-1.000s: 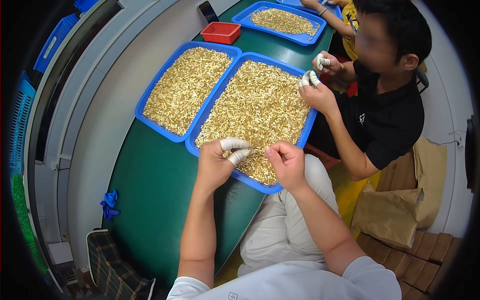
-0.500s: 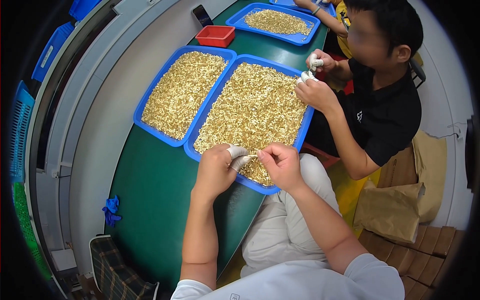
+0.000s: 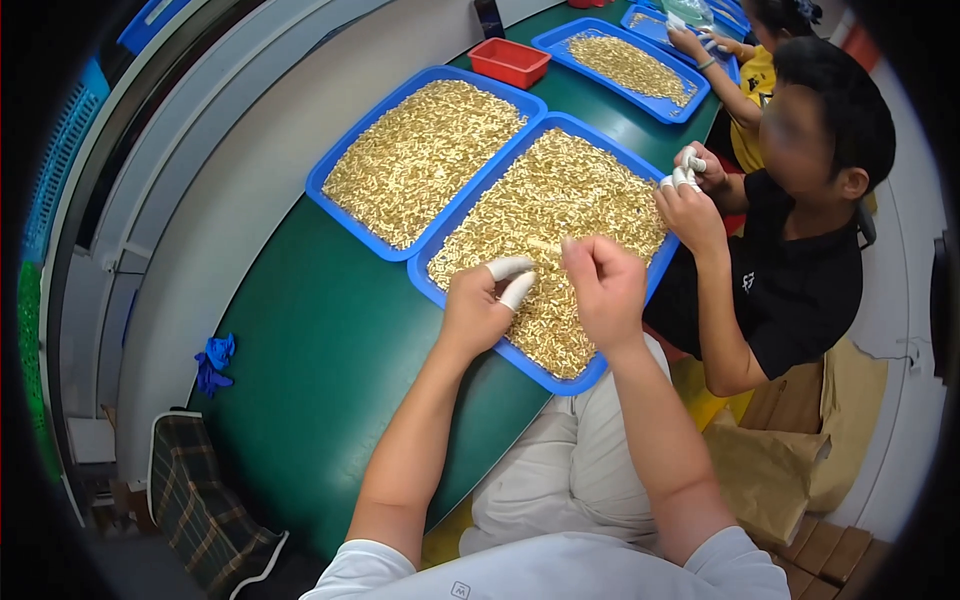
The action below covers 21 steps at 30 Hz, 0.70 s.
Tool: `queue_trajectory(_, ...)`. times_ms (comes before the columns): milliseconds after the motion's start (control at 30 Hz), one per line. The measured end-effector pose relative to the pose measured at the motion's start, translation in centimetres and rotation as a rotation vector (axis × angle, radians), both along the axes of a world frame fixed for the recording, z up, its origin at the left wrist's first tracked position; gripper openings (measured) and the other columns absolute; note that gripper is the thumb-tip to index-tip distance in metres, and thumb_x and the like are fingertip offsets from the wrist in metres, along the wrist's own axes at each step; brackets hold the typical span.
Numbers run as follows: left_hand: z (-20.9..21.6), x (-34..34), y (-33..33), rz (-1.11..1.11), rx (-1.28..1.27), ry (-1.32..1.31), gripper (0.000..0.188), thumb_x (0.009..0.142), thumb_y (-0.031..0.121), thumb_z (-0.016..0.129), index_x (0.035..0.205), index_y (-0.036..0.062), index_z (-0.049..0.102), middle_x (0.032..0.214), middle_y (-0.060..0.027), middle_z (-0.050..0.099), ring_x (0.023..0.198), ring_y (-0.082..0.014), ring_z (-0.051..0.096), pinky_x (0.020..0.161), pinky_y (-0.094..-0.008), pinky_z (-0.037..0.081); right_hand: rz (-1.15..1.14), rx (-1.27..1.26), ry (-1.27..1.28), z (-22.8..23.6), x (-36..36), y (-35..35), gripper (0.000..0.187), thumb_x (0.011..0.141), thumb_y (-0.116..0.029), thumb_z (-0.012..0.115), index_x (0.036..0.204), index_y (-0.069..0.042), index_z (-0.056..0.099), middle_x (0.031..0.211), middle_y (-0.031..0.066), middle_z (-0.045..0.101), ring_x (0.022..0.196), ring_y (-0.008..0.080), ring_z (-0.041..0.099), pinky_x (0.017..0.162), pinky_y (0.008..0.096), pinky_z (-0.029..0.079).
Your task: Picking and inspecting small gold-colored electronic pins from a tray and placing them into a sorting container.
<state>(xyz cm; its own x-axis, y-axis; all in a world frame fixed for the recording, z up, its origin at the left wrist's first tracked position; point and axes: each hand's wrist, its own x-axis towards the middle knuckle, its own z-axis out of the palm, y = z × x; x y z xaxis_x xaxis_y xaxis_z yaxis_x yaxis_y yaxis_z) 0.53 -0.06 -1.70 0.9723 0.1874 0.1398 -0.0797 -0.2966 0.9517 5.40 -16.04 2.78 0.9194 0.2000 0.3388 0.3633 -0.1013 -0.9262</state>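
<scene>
My right hand [image 3: 607, 288] is closed in a pinch above the nearer blue tray [image 3: 582, 385]. From its fingertips a thin, pale brass-coloured piece [image 3: 543, 246] points left. White finger cots cover the thumb and forefinger of my left hand [image 3: 485, 303], which hovers over the tray's left side. Those two fingertips stand apart, and no piece shows between them. Many small brass-coloured pieces [image 3: 560, 185] fill the tray beneath both hands. A second blue tray [image 3: 322, 196], heaped with the same kind of pieces, lies against it on the left.
A red bin [image 3: 510, 64] and a third blue tray [image 3: 547, 42] stand farther along the green table [image 3: 300, 330]. A co-worker in black [image 3: 800, 260] sits at right, hands near my tray. Blue gloves [image 3: 214, 364] lie at the table's left edge; brown paper [image 3: 770, 470] lies right.
My hands, which met fingertip to fingertip, have parted. The right holds the thin piece farther up over the tray; the left has opened its fingers. The whole view has shifted.
</scene>
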Motion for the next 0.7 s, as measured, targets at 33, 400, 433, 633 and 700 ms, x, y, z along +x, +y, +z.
queue_trajectory(33,0.0,0.0,0.0,-0.030,0.094,-0.038,0.017,0.088,0.008,0.072,0.104,0.0012,0.073,0.087,-0.0057,0.073,0.070,-0.0082,0.063,0.062,-0.0252,0.049,-0.014,-0.029,-0.109,1.5,1.6,1.2,0.029,0.095,-0.015,0.066,0.071,0.001,0.061,0.059,-0.0009,0.053,0.055,0.0046,0.044,0.049,0.0253,0.033)
queue_trajectory(400,-0.2,-0.1,-0.1,-0.088,0.233,-0.037,0.018,0.089,0.010,0.070,0.105,0.0013,0.073,0.086,-0.0131,0.072,0.067,-0.0148,0.065,0.061,-0.0299,0.052,0.031,-0.492,-0.435,4.4,11.1,13.7,0.041,0.090,-0.034,0.065,0.068,0.000,0.064,0.060,0.0172,0.060,0.054,0.0337,0.055,0.054,0.0436,0.043)
queue_trajectory(433,-0.4,-0.1,0.0,-0.077,0.231,-0.034,0.018,0.089,0.010,0.070,0.105,0.0013,0.073,0.086,-0.0131,0.072,0.067,-0.0148,0.065,0.061,-0.0299,0.052,0.042,-0.491,-0.436,4.3,11.1,13.7,0.041,0.090,-0.034,0.065,0.068,0.000,0.064,0.060,0.0172,0.060,0.054,0.0337,0.055,0.054,0.0436,0.043)
queue_trajectory(633,-0.3,-0.2,0.1,-0.057,0.230,-0.086,0.019,0.088,0.011,0.073,0.103,0.0007,0.073,0.086,-0.0133,0.072,0.064,-0.0162,0.065,0.060,-0.0296,0.052,0.195,-0.276,-0.082,2.6,9.6,10.2,0.045,0.093,-0.038,0.063,0.069,0.001,0.064,0.055,0.0063,0.054,0.053,0.0128,0.049,0.052,0.0351,0.039)
queue_trajectory(700,-0.1,0.0,-0.1,-0.057,0.220,-0.098,0.018,0.087,0.011,0.073,0.102,0.0007,0.073,0.085,-0.0134,0.072,0.064,-0.0166,0.065,0.060,-0.0297,0.052,0.184,-0.234,-0.021,1.3,8.0,7.9,0.042,0.095,-0.034,0.063,0.070,-0.001,0.064,0.057,-0.0005,0.052,0.055,0.0068,0.046,0.051,0.0300,0.036)
